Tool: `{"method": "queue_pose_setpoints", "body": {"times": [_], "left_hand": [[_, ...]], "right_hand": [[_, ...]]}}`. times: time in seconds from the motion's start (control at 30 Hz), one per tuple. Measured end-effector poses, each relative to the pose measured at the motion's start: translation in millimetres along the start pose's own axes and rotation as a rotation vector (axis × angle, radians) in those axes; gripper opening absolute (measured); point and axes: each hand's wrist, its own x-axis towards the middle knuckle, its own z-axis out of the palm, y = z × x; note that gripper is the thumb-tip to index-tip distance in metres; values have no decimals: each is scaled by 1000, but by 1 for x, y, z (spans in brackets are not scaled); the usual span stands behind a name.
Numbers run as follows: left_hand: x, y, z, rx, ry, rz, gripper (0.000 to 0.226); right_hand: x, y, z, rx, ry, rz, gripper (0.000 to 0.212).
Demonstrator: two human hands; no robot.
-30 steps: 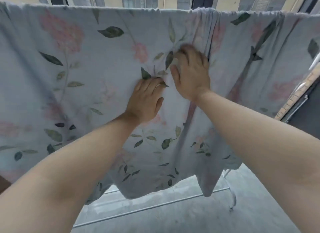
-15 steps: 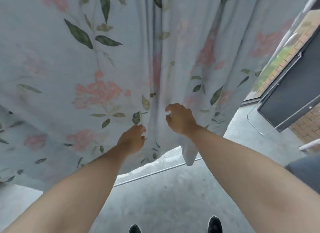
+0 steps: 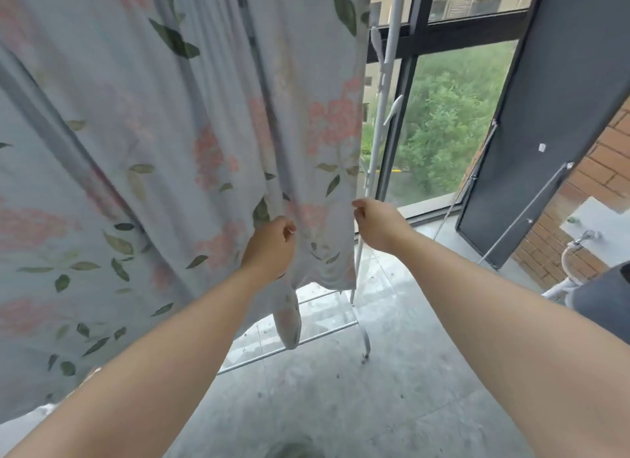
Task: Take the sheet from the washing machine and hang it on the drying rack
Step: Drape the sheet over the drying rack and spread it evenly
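A pale blue sheet (image 3: 136,185) printed with pink flowers and green leaves hangs in long folds over the drying rack (image 3: 383,93), filling the left and centre of the view. Its lower corner dangles just above the grey floor (image 3: 375,389). The left hand (image 3: 271,248) is curled round a fold near the hem. The right hand (image 3: 376,225) pinches the sheet's right edge between thumb and fingertips. Half a second ago both hands sat close together at the folds, loosely curled; now they are spread apart with a panel of fabric between them. The view has also swung right (the shoes have dropped out of sight), revealing the rack's white upright, a window (image 3: 450,123) with greenery, a dark door panel (image 3: 545,116) and a brick wall (image 3: 579,191).
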Motion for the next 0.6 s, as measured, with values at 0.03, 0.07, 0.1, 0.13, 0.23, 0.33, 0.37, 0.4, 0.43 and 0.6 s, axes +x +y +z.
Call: {"method": "queue_pose_setpoints", "body": {"times": [0.03, 0.07, 0.1, 0.13, 0.23, 0.33, 0.37, 0.4, 0.43, 0.6], "left_hand": [[5, 13, 5, 4, -2, 18, 21], [14, 32, 18, 11, 10, 38, 21], [22, 46, 27, 17, 23, 40, 22], [31, 58, 38, 21, 37, 39, 22], [55, 85, 70, 24, 54, 2, 21], [78, 99, 100, 6, 49, -62, 18], [93, 107, 120, 0, 51, -83, 18], [98, 106, 127, 10, 43, -97, 19], [109, 109, 140, 3, 30, -120, 19], [153, 130, 193, 2, -29, -320, 21]], "right_hand": [[2, 7, -7, 15, -3, -9, 40], [7, 23, -19, 29, 1, -16, 39], [12, 35, -27, 39, 1, -29, 37], [17, 48, -33, 45, -7, -35, 37], [38, 88, -50, 49, -39, -44, 40], [64, 121, -65, 28, -98, -45, 42], [80, 138, -75, 7, -117, -52, 42], [88, 143, -79, -9, -125, -65, 41], [101, 153, -84, -33, -133, -75, 40], [156, 198, -107, -162, -288, -172, 33]]}}
